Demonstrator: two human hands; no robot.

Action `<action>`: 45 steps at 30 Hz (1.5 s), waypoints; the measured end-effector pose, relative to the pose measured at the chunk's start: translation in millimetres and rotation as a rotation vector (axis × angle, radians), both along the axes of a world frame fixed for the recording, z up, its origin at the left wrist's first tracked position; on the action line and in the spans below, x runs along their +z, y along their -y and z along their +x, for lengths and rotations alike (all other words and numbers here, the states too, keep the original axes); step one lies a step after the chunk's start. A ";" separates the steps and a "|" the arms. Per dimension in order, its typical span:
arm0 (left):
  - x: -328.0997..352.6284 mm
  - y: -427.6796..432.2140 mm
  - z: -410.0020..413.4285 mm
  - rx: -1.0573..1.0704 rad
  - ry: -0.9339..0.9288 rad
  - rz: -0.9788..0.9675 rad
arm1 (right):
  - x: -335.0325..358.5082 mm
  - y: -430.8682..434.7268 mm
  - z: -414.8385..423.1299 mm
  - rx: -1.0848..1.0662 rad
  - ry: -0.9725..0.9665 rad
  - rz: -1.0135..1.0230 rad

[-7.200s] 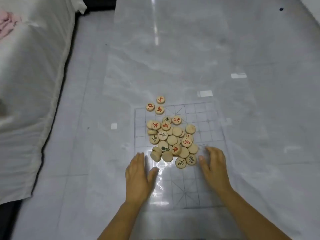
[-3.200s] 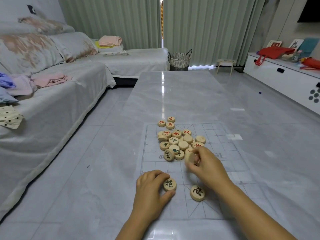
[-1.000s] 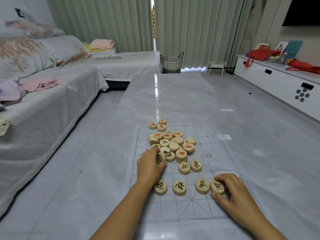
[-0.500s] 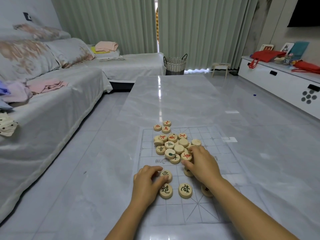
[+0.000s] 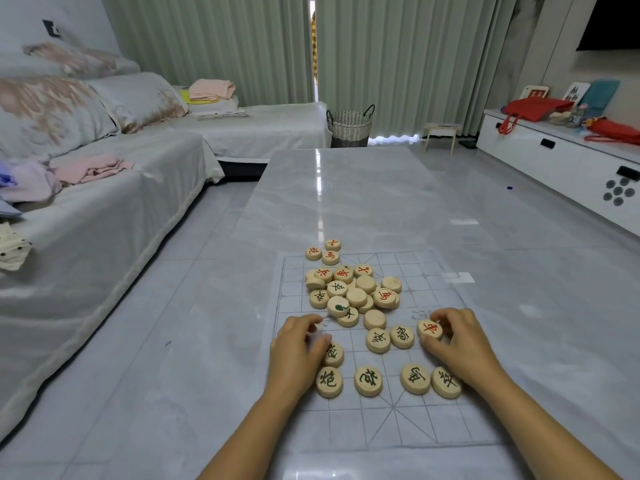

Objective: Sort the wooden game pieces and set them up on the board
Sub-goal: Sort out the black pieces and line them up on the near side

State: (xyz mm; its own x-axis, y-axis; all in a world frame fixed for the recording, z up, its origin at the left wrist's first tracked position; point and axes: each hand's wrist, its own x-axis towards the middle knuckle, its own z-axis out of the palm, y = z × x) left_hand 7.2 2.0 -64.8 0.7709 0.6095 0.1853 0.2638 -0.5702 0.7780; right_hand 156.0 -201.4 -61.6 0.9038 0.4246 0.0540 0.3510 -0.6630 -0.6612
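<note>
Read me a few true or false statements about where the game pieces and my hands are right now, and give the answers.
1. The right hand pinches a red-marked piece. True.
2. Four dark-marked pieces lie in a row on the board, nearest the person. True.
3. The heap of pieces lies on the sofa. False: it lies on the board.
4. Every piece in the heap shows red writing. False: some show dark writing and some show a blank face.
5. The basket lies tipped over on the table. False: it stands upright by the curtains.
</note>
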 end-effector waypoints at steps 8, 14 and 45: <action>13.8 0.0 55.7 -0.041 -0.159 0.111 | -5.5 5.7 -4.2 0.027 0.034 0.210; 11.4 -7.4 46.4 -0.008 -0.109 0.160 | -7.2 4.3 -3.9 0.023 0.051 0.186; -8.7 -16.3 4.2 0.032 0.067 0.083 | 15.0 -70.7 -37.1 0.251 0.181 0.054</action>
State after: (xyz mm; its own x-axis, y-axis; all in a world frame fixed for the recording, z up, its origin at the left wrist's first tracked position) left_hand 11.3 18.3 -73.5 0.7356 0.6136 0.2871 0.2315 -0.6259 0.7447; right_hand 119.0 -130.6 -46.6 0.7451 0.6251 0.2327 0.6142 -0.5069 -0.6048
